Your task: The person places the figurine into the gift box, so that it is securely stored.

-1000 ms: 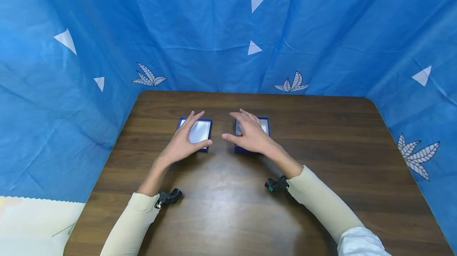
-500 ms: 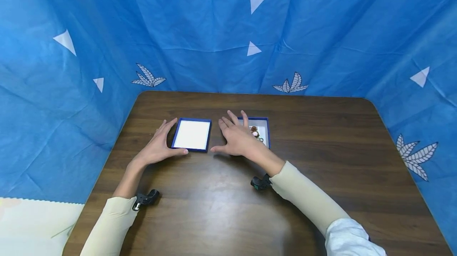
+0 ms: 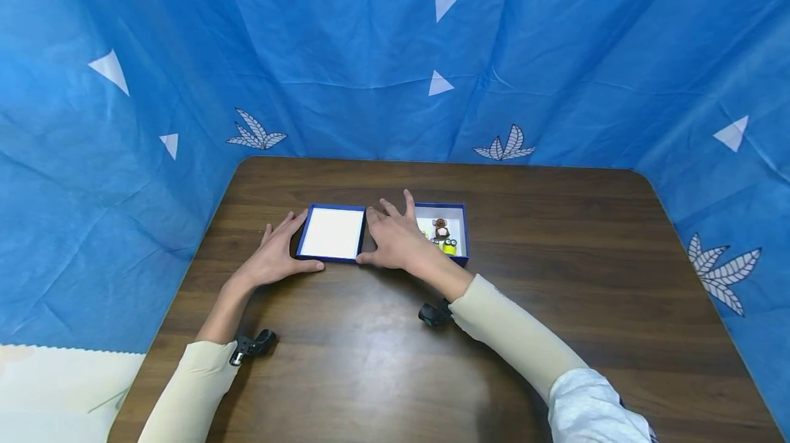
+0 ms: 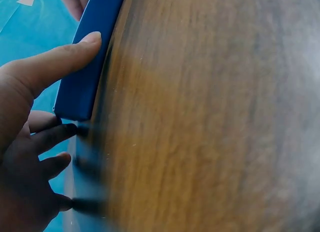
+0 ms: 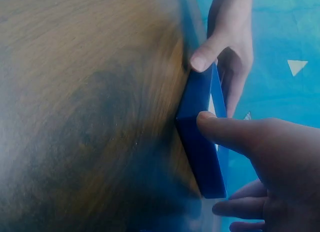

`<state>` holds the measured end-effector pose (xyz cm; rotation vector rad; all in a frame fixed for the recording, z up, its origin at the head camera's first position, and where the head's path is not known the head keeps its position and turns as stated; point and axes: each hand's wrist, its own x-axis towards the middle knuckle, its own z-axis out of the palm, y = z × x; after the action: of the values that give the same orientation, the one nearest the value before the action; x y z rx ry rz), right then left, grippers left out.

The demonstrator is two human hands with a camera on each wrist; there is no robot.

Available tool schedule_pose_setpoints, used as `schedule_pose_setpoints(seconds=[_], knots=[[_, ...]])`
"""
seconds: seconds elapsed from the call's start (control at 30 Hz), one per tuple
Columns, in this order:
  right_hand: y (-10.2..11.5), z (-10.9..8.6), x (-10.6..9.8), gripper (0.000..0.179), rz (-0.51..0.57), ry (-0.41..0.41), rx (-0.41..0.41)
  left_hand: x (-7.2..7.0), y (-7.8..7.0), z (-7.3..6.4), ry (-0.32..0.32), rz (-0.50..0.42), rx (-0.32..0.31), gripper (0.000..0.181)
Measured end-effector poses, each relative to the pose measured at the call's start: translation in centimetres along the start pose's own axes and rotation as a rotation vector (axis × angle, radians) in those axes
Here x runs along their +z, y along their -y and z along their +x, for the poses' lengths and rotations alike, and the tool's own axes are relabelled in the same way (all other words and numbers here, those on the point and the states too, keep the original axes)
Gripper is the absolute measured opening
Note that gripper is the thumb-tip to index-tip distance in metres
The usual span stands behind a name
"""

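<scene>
A shallow square blue box lid point(image 3: 332, 232) with a white inside lies flat near the back of the table. My left hand point(image 3: 267, 259) holds its left side, with the thumb on the front wall point(image 4: 92, 76) and the fingers around the left edge. At the right side is my right hand point(image 3: 397, 241), its thumb touching the front right corner point(image 5: 200, 121) and its other fingers spread and extended. Just right of that hand stands a deeper blue box point(image 3: 467, 232), partly hidden by it. Inside are a small brown figure point(image 3: 441, 229) and a lime-green one point(image 3: 449, 247).
Both boxes stand on a dark wood table point(image 3: 382, 354). A blue curtain point(image 3: 370, 52) with white triangles and leaf prints surrounds its back and sides. Each wrist wears a black camera mount, one on the left point(image 3: 253, 345) and one on the right point(image 3: 435, 313).
My left hand has moved left, off the top of the lid to its left side. My right hand has moved left from over the deeper box to the lid's right side, uncovering the figures.
</scene>
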<state>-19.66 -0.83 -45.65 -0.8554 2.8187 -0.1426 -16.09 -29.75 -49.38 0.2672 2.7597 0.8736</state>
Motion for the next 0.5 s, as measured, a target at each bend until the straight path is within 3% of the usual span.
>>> schedule_pose_setpoints(seconds=[0.17,0.33,0.5], knots=[[0.21,0.08,-0.11,0.105,0.037,0.019,-0.022,0.35,0.07,-0.20,-0.049,-0.011,0.020,0.120],[0.35,0.30,-0.22,0.110,0.055,0.038,-0.029,0.56,0.01,-0.19,-0.045,0.011,-0.010,0.120],[0.48,0.41,-0.15,0.108,0.058,0.032,-0.019,0.77,-0.16,-0.20,-0.066,-0.019,0.005,0.123]])
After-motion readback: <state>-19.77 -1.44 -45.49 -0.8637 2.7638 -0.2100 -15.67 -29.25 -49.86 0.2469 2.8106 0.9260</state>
